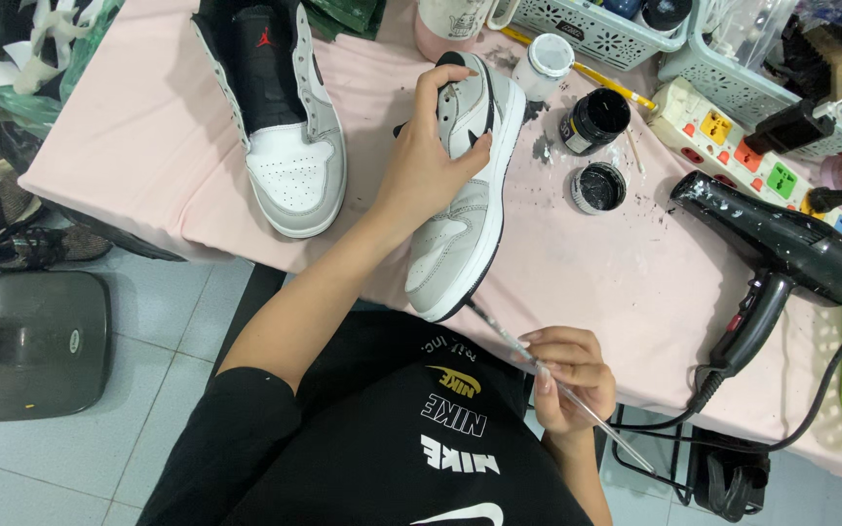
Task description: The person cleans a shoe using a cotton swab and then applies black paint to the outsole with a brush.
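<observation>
A table (177, 166) draped in a pale pink cloth, flecked with black paint toward 2 o'clock, fills the upper part of the head view; below it lies a floor of pale grey tiles with a dark grey scale-like slab (26, 341) at 9 o'clock.

Two sneakers are on the table: one grey-and-white sneaker (460, 224) near the centre, tipped on its side with the toe toward 6 o'clock, and a second sneaker (285, 117) with a black tongue at 11 o'clock, standing flat. Two paint jars sit at 1 o'clock: an open black jar (596, 119) and a white-capped jar (548, 60), with one loose lid (598, 187) holding black paint just below them. One black hair dryer (782, 248) lies at 3 o'clock, beside one white power strip (733, 131). Two pale mesh baskets (596, 34) line the far edge.

The left hand (431, 161) reaches up from 7 o'clock, arm extended, fingers wrapped over the heel of the tipped sneaker and holding it firmly. The right hand (562, 375), at 5 o'clock just off the table edge, pinches a thin paintbrush (538, 365) between closed fingers, its tip pointing at the sneaker's toe.
</observation>
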